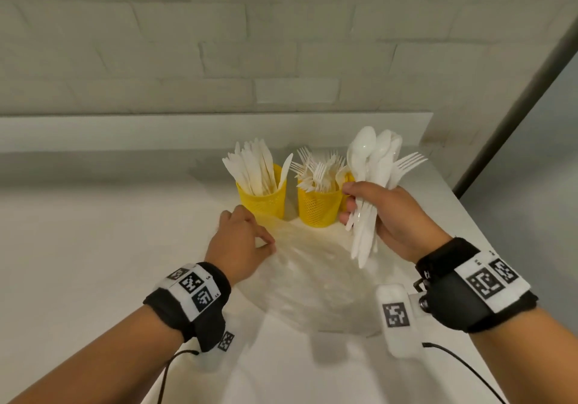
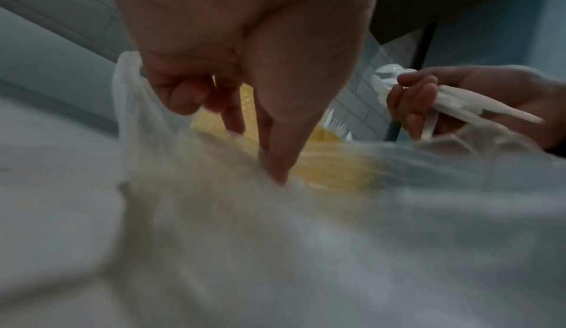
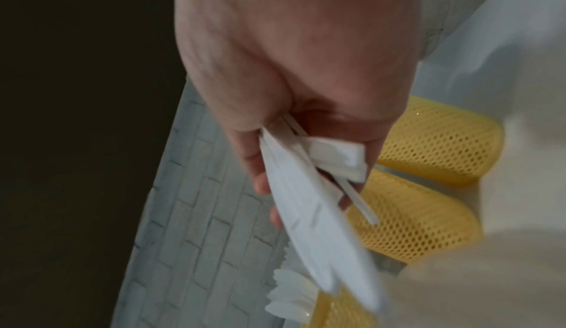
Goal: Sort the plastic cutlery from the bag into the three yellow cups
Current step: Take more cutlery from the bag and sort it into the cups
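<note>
Three yellow mesh cups stand at the back of the white counter. The left cup [image 1: 266, 203] holds knives and the middle cup [image 1: 317, 208] holds forks. The third cup [image 1: 345, 198] is mostly hidden behind my right hand [image 1: 352, 206], which grips a bundle of white spoons with one fork [image 1: 372, 165], heads up. In the right wrist view the bundle [image 3: 309, 202] hangs over the cups [image 3: 410, 214]. My left hand [image 1: 266, 245] pinches the edge of the clear plastic bag [image 1: 312, 281], which lies crumpled on the counter; thumb and finger [image 2: 275, 163] dig into the bag [image 2: 275, 236].
A pale brick wall [image 1: 219, 43] with a low ledge runs behind the cups. The counter's right edge [image 1: 488, 234] lies close to my right wrist, with a dark post [image 1: 516, 97] beyond it. Bare counter [image 1: 93, 231] lies left of the bag.
</note>
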Motion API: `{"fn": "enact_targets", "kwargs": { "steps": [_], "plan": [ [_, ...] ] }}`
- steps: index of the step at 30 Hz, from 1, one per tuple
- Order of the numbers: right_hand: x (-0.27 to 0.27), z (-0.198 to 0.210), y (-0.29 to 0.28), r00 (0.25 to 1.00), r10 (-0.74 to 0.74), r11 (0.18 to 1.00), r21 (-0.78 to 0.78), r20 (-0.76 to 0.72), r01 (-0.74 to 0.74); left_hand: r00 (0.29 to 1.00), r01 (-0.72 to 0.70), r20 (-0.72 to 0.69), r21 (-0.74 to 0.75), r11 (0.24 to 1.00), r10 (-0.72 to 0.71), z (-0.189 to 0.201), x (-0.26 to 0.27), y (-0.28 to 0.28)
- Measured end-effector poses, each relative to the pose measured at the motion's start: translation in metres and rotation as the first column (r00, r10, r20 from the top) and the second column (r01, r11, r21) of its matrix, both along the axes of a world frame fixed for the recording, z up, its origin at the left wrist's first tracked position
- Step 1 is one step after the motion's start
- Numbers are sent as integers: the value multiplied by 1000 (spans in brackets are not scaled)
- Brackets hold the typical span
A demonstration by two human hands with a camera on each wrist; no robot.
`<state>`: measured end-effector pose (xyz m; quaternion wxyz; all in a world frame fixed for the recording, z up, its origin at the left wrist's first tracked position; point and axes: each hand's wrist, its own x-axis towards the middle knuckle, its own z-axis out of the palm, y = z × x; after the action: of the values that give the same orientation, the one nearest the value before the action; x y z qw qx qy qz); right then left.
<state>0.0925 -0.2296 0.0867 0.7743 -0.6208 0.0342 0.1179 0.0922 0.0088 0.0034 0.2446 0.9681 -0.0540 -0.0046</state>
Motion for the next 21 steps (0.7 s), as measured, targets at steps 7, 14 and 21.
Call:
{"fn": "enact_targets", "kwargs": {
  "steps": [7, 14, 21],
  "plan": [
    [-22, 5, 18, 986, 151, 988, 38, -72, -148, 1000, -2, -5, -532, 847, -1, 64, 3, -28],
    [-35, -6, 25, 994, 83, 990, -120, 75, -74, 983, -48, -146, -784, 619, -110, 95, -19, -57],
    [-42, -7, 25, 976, 117, 982, -168, 182, -86, 934, -73, -240, -855, 514, -266, 82, -22, -64]
  ]
}}
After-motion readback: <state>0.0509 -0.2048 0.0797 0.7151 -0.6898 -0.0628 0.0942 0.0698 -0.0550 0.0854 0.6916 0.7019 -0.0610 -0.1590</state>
